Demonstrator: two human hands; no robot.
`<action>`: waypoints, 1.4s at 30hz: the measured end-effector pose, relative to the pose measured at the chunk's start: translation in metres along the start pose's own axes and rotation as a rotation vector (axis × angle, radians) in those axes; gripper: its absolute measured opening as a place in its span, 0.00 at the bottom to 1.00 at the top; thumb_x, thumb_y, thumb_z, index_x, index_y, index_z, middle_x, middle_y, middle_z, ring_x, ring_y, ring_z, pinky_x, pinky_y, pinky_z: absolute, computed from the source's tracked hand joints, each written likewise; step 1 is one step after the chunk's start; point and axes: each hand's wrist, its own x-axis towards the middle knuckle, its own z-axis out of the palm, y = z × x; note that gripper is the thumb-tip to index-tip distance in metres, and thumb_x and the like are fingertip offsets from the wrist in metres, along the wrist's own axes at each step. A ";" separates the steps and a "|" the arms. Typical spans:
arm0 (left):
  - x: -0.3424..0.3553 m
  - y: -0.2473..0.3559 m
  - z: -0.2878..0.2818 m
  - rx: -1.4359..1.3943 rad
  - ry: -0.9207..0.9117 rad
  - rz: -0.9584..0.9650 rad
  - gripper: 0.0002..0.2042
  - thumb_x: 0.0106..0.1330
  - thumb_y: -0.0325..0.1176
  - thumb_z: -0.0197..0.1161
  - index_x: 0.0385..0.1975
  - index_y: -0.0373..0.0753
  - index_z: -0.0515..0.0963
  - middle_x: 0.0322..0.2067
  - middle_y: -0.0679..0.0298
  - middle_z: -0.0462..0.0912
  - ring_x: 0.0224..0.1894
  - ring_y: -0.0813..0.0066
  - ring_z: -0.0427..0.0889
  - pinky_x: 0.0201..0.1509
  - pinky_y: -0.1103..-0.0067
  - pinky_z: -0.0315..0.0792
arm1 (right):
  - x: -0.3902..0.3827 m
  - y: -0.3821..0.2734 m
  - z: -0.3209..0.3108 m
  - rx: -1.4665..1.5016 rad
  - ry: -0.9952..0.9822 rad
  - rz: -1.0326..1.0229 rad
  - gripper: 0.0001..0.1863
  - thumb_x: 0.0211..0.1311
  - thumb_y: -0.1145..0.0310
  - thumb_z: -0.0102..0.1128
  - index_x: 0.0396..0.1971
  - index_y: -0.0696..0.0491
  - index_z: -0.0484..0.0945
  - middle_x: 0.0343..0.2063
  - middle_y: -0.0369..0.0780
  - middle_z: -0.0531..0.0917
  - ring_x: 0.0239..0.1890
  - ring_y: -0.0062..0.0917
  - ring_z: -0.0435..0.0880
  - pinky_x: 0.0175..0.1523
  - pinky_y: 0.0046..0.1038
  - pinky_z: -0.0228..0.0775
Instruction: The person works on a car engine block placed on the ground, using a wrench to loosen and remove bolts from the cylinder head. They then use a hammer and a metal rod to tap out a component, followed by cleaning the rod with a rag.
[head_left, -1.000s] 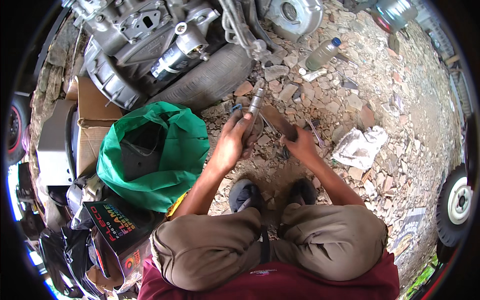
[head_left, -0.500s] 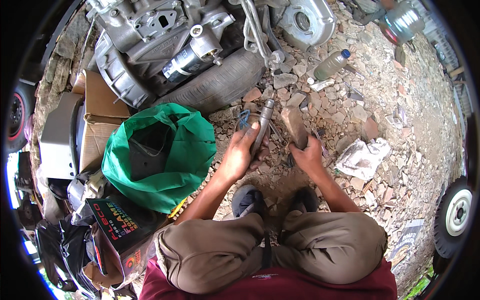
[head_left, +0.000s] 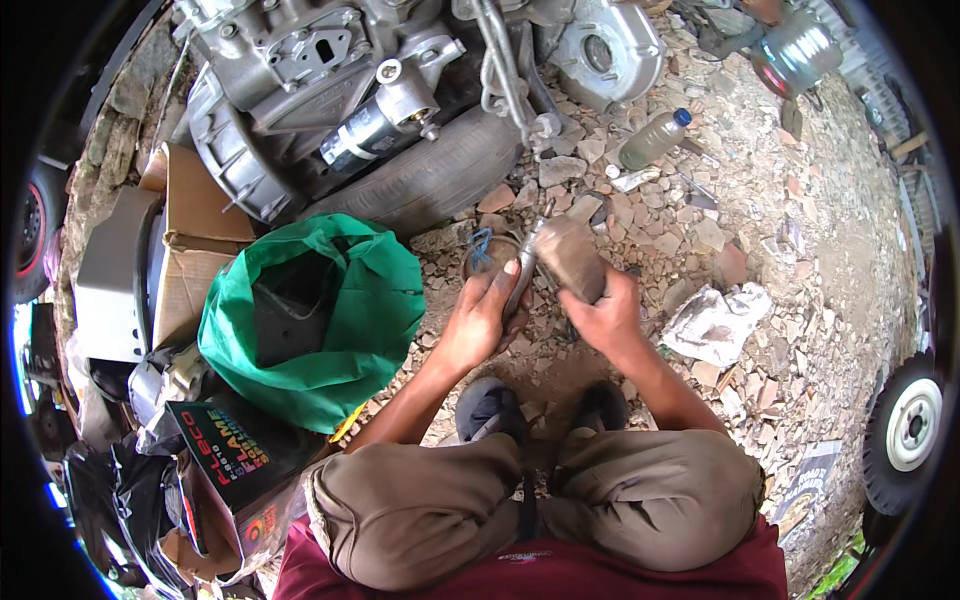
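My left hand (head_left: 476, 320) is wrapped round a grey metal shaft (head_left: 524, 268), which slants up and away from me. Gripped in my right hand (head_left: 610, 318) is a rough brown block (head_left: 572, 262); whether it is stone or wood I cannot tell. The block sits right beside the shaft's upper part and overlaps it in the picture. It is slightly smeared, so contact is unclear. Just beyond my left hand, a round shallow container with blue string (head_left: 482, 244) rests on the ground, partly hidden.
A large metal engine (head_left: 300, 60) stands on a tyre (head_left: 430, 175) ahead to the left. Nearer lies an open green bag (head_left: 385, 300) beside cardboard boxes (head_left: 200, 270). On the rubble to the right are a bottle (head_left: 652, 142), a crumpled white cloth or bag (head_left: 715, 325) and a wheel (head_left: 905, 430).
My right hand has brought the block left and turned it toward the shaft, up against it in the picture. My left hand keeps its grip, with the shaft's top now partly covered.
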 end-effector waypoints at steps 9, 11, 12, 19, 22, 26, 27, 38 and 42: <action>-0.002 -0.003 -0.003 0.055 -0.012 0.065 0.27 0.75 0.57 0.41 0.28 0.36 0.70 0.12 0.69 0.64 0.09 0.83 0.58 0.12 0.82 0.52 | -0.027 0.080 -0.001 -0.128 0.000 0.198 0.15 0.47 0.70 0.69 0.35 0.62 0.81 0.24 0.50 0.85 0.25 0.36 0.87 0.31 0.34 0.77; -0.002 -0.013 -0.001 0.093 0.023 0.081 0.27 0.75 0.57 0.42 0.27 0.36 0.70 0.12 0.70 0.64 0.10 0.83 0.58 0.13 0.82 0.52 | -0.021 0.044 -0.001 -0.115 -0.018 0.189 0.16 0.47 0.70 0.69 0.35 0.62 0.81 0.24 0.50 0.85 0.25 0.35 0.87 0.32 0.34 0.77; -0.001 -0.016 0.001 0.111 0.037 0.092 0.27 0.75 0.58 0.43 0.27 0.36 0.70 0.12 0.70 0.64 0.10 0.83 0.57 0.13 0.82 0.51 | -0.015 0.026 -0.001 -0.112 -0.024 0.183 0.16 0.47 0.69 0.69 0.35 0.62 0.81 0.24 0.50 0.85 0.26 0.34 0.87 0.32 0.34 0.77; -0.001 -0.002 -0.007 0.116 0.025 0.073 0.25 0.77 0.50 0.43 0.24 0.35 0.71 0.16 0.69 0.68 0.18 0.83 0.64 0.21 0.79 0.58 | -0.013 0.062 -0.004 -0.322 -0.059 0.109 0.16 0.46 0.67 0.70 0.35 0.61 0.81 0.23 0.52 0.83 0.28 0.44 0.86 0.32 0.37 0.77; 0.000 -0.003 -0.009 0.155 0.030 0.095 0.25 0.78 0.50 0.43 0.23 0.35 0.71 0.15 0.70 0.67 0.18 0.82 0.63 0.22 0.79 0.58 | -0.021 0.083 -0.009 -0.298 0.031 0.144 0.15 0.47 0.68 0.70 0.32 0.61 0.80 0.22 0.50 0.83 0.26 0.41 0.87 0.32 0.35 0.77; -0.004 -0.013 -0.001 0.280 0.055 0.133 0.26 0.78 0.49 0.43 0.23 0.34 0.71 0.16 0.68 0.68 0.19 0.79 0.66 0.24 0.76 0.62 | 0.005 0.000 -0.016 -0.136 0.046 0.090 0.14 0.47 0.69 0.70 0.32 0.61 0.80 0.22 0.47 0.84 0.25 0.35 0.87 0.32 0.32 0.77; -0.005 -0.015 0.001 0.303 0.036 0.140 0.26 0.78 0.49 0.43 0.23 0.34 0.71 0.16 0.67 0.68 0.20 0.79 0.66 0.24 0.76 0.63 | 0.009 0.003 -0.015 -0.143 0.053 0.037 0.14 0.47 0.69 0.70 0.32 0.61 0.80 0.22 0.47 0.85 0.25 0.34 0.88 0.32 0.31 0.77; -0.004 -0.018 -0.001 0.508 0.069 0.188 0.28 0.77 0.49 0.40 0.22 0.32 0.71 0.15 0.60 0.69 0.19 0.69 0.69 0.28 0.70 0.65 | 0.012 0.002 -0.023 -0.149 0.056 0.124 0.15 0.50 0.71 0.69 0.36 0.64 0.81 0.24 0.47 0.86 0.25 0.29 0.87 0.31 0.31 0.78; -0.004 -0.014 0.000 0.331 0.049 0.100 0.29 0.77 0.54 0.39 0.22 0.34 0.71 0.14 0.64 0.68 0.16 0.73 0.66 0.23 0.74 0.61 | 0.001 0.050 -0.011 -0.175 0.041 0.095 0.16 0.51 0.69 0.69 0.37 0.62 0.81 0.26 0.50 0.85 0.29 0.36 0.88 0.36 0.33 0.78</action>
